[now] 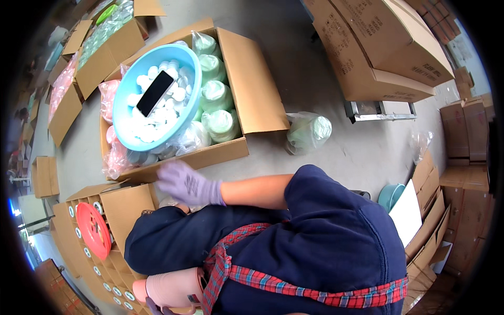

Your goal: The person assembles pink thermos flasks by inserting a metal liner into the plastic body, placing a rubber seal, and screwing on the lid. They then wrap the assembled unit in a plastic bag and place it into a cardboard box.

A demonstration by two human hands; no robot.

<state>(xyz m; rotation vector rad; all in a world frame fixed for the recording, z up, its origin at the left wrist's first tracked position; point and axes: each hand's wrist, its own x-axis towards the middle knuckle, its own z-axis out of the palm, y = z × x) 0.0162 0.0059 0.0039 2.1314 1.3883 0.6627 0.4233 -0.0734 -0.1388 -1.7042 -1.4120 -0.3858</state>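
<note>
My right hand (189, 184), in a purple glove, reaches left across the near edge of an open carton (210, 156). Its fingers are stretched out, slightly blurred, with nothing visible in them. At the lower left, the gloved fingers of my left hand (152, 306) close around a pink tumbler (174, 288) lying sideways against my apron; much of that hand is cut off or hidden. A light blue basin (195, 100) rests on the carton, with many small white round parts (176, 107) and a black phone (155, 93) in it. Bagged green cups (214, 94) and pink cups (110, 94) surround the basin.
A red basin (93, 230) sits on a divided carton (113, 268) at left. One bagged green stack (308, 133) stands on the floor, right of the carton. Large boxes (367, 52) rise at upper right; flattened cardboard (428, 210) leans at right. More open cartons (107, 58) stand upper left.
</note>
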